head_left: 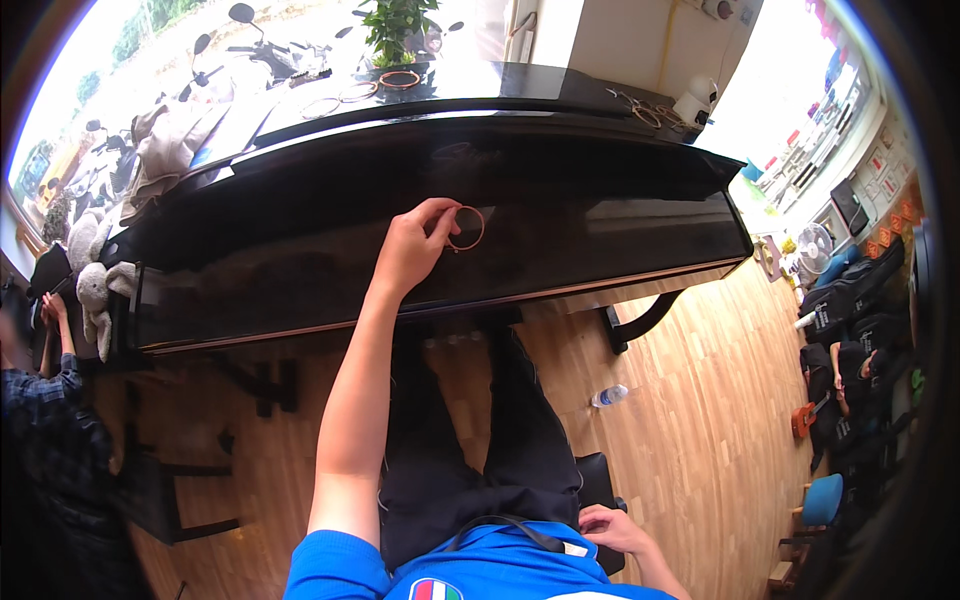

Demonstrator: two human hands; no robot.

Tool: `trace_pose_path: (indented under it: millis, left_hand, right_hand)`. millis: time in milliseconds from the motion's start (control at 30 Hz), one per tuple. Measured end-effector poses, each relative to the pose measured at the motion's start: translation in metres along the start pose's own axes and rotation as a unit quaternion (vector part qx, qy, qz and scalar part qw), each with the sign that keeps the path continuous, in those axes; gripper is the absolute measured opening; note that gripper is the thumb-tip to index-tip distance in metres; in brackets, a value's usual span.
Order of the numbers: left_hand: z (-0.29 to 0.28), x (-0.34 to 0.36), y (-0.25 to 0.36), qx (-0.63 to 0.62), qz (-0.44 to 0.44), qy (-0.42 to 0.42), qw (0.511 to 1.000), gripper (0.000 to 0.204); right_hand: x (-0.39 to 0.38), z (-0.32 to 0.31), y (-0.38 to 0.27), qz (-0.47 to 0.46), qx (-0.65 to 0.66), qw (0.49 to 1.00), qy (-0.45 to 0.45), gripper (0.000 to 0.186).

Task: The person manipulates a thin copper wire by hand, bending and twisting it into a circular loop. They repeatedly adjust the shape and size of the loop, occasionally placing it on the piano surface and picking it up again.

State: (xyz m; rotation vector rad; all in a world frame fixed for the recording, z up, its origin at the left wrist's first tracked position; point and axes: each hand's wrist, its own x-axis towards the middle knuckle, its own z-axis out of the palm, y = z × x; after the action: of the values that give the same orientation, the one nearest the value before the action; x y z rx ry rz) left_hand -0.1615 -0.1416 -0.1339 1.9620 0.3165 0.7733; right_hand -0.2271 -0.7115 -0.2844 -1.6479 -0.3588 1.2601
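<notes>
My left hand (420, 240) pinches a thin copper-coloured ring (482, 228) upright in front of the glossy black piano (620, 225), with the fingers closed on its left side. My right hand (610, 530) is low at my right hip, beside the black seat (598, 472), its fingers curled; what they hold, if anything, is hidden. On the piano top lie several similar rings (400, 78) at the back centre and loose coils (648, 112) at the right, near a small white object (698, 100).
A grey plush toy (95, 285) hangs at the piano's left end. Another person's hand (55, 310) is at far left. Below are a piano leg (630, 330) and a plastic bottle (610, 396) on the wooden floor. Instrument cases (850, 300) and another person (845, 380) are at the right.
</notes>
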Motion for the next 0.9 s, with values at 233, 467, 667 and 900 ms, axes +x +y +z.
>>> trace_pose_path:
  millis: [233, 467, 667, 900]
  left_hand:
    - [-0.001, 0.000, -0.001, -0.005, 0.017, 0.006, 1.000, 0.021]
    - [0.001, 0.000, -0.005, -0.010, 0.017, 0.007, 1.000, 0.022]
    - [0.001, 0.000, -0.025, 0.012, 0.098, 0.037, 0.994, 0.021]
    - [0.010, -0.005, -0.016, 0.015, 0.070, 0.021, 0.997, 0.019]
  right_hand:
    - [-0.010, 0.008, -0.001, 0.058, -0.047, 0.996, 0.042, 0.015]
    - [-0.021, 0.035, -0.004, -0.041, -0.163, 0.973, 0.160, 0.012]
    - [-0.009, 0.051, -0.003, -0.110, -0.301, 0.909, 0.266, 0.009]
    - [0.005, 0.054, 0.007, -0.085, -0.278, 0.911, 0.292, 0.009]
